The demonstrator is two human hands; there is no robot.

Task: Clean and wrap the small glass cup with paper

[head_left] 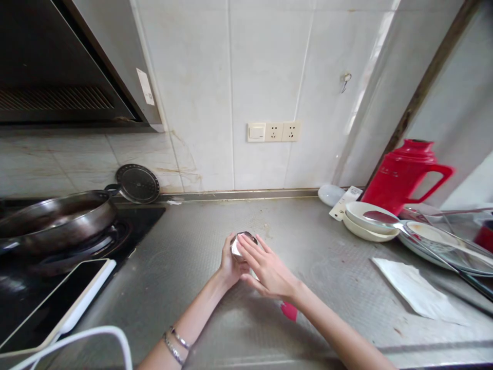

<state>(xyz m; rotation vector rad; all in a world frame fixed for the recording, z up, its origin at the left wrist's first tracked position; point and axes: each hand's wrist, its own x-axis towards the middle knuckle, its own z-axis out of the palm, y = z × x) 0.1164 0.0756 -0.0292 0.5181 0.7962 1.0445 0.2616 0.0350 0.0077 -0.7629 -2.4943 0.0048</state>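
Near the middle of the metal counter [185, 221], my left hand [230, 264] is wrapped round a small round container [249, 237] with a dark rim and a whitish, shiny top. My right hand [265, 267] lies over that top with its fingers stretched out and close together, touching it. Most of the container is hidden by the two hands. A small pink-red piece [288, 311] lies on the counter below my right wrist.
A pan [57, 221] sits on the stove at the left, with a phone [50, 303] and white cable [111, 331] in front. At the right are a red thermos [400, 177], stacked bowls [370, 234], plates with utensils, and a white cloth or tissue [416, 288].
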